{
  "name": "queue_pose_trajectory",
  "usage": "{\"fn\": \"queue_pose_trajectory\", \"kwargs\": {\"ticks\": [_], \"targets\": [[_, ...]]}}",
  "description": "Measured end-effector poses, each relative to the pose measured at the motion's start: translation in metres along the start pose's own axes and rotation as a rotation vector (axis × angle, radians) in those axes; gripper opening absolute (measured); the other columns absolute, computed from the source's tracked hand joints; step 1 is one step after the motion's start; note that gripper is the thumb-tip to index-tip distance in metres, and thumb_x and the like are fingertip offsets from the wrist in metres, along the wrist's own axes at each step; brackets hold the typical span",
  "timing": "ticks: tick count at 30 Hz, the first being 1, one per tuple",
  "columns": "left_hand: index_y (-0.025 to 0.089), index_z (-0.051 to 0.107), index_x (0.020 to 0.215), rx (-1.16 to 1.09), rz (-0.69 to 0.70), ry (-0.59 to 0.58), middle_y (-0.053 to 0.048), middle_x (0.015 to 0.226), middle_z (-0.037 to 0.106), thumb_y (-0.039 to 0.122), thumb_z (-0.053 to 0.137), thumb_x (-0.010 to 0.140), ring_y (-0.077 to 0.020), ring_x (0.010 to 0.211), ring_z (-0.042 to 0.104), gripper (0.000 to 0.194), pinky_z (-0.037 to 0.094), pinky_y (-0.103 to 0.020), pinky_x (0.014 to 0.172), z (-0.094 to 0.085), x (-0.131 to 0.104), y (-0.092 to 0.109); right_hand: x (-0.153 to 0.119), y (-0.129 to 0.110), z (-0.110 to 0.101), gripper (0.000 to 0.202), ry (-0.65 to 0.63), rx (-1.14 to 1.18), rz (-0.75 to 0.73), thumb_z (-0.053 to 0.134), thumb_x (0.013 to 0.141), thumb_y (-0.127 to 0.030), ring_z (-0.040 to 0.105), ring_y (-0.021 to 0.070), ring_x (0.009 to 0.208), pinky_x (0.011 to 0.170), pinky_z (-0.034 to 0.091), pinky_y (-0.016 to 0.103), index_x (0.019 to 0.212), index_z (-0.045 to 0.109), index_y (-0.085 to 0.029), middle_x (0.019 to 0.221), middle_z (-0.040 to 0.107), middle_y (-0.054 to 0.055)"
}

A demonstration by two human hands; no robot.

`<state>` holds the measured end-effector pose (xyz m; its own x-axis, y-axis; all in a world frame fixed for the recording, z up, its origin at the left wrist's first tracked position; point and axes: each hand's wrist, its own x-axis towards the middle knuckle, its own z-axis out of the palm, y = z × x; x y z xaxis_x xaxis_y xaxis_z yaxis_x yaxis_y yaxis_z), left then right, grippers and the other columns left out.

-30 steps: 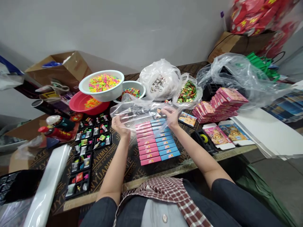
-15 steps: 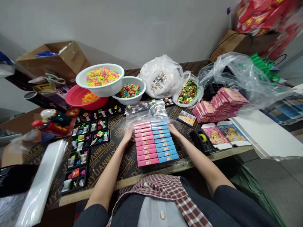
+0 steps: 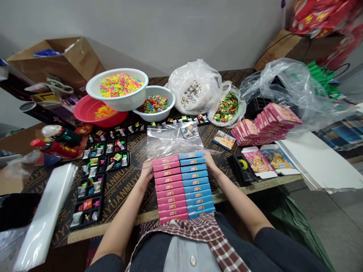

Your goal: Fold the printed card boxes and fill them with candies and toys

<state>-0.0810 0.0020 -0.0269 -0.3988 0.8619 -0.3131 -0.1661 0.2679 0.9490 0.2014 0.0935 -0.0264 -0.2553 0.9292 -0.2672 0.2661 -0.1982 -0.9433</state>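
Two columns of small boxes, pink boxes on the left and blue boxes on the right, lie in clear plastic. Their near end reaches the checked apron. My left hand presses the far left side of the pink column, its fingers partly hidden at the edge. Against the far right side of the blue column is my right hand, fingers closed around the edge. Beyond the boxes, the clear bag stretches flat and crinkled across the table.
Black trays of small items stand left, with a roll of plastic sleeves. Bowls and filled bags line the back. Stacked pink boxes, a tape dispenser and flat cartons are right.
Both hands and the box block have moved nearer to my body, the block's near end now at the apron. More of the clear bag shows flat beyond the boxes.
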Motion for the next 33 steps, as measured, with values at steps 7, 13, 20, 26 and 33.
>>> {"fn": "queue_pose_trajectory", "kwargs": {"ticks": [7, 13, 20, 26, 33], "targets": [[0.021, 0.064, 0.055, 0.385, -0.041, -0.068, -0.005, 0.060, 0.069, 0.036, 0.076, 0.055, -0.0273, 0.076, 0.067, 0.019, 0.054, -0.036, 0.072, -0.018, -0.016, -0.004, -0.011, 0.002, -0.006, 0.035, -0.136, -0.043, 0.237, 0.075, 0.061, -0.046, 0.057, 0.0152, 0.046, 0.045, 0.047, 0.026, 0.054, 0.051, -0.021, 0.050, 0.062, -0.001], [0.022, 0.057, 0.045, 0.658, -0.159, -0.217, -0.003, 0.039, 0.053, 0.035, 0.078, 0.053, -0.0262, 0.051, 0.062, 0.026, 0.049, -0.037, 0.057, -0.032, -0.025, -0.004, -0.021, 0.000, -0.012, 0.027, -0.305, -0.153, 0.346, 0.078, 0.060, -0.032, 0.057, 0.0156, 0.042, 0.044, 0.048, 0.027, 0.052, 0.056, -0.019, 0.044, 0.060, 0.002], [0.023, 0.071, 0.105, 0.705, 0.336, 0.121, -0.010, 0.105, 0.072, 0.037, 0.079, 0.058, -0.0300, 0.101, 0.066, 0.050, 0.051, -0.037, 0.086, -0.033, -0.029, 0.016, -0.021, -0.016, -0.046, 0.052, -0.010, -0.378, -0.166, 0.080, 0.062, -0.032, 0.069, 0.0256, 0.099, 0.088, 0.055, 0.039, 0.111, 0.068, -0.020, 0.110, 0.073, 0.010], [0.020, 0.074, 0.088, 0.351, 0.669, 0.239, -0.005, 0.086, 0.069, 0.042, 0.068, 0.076, -0.0179, 0.079, 0.062, 0.025, 0.050, -0.031, 0.077, 0.000, -0.025, 0.045, -0.006, -0.035, -0.033, 0.085, 0.057, -0.004, -0.122, 0.085, 0.054, -0.045, 0.068, 0.0295, 0.102, 0.091, 0.053, 0.045, 0.130, 0.060, -0.016, 0.117, 0.070, 0.017], [0.020, 0.066, 0.069, 0.271, 0.771, 0.331, -0.001, 0.069, 0.062, 0.041, 0.065, 0.082, -0.0149, 0.069, 0.058, 0.025, 0.047, -0.028, 0.071, 0.002, -0.063, 0.049, -0.038, -0.028, -0.011, 0.028, 0.408, -0.065, -0.424, 0.063, 0.079, -0.044, 0.069, 0.0251, 0.084, 0.084, 0.053, 0.041, 0.075, 0.071, -0.018, 0.085, 0.076, 0.011]]}}
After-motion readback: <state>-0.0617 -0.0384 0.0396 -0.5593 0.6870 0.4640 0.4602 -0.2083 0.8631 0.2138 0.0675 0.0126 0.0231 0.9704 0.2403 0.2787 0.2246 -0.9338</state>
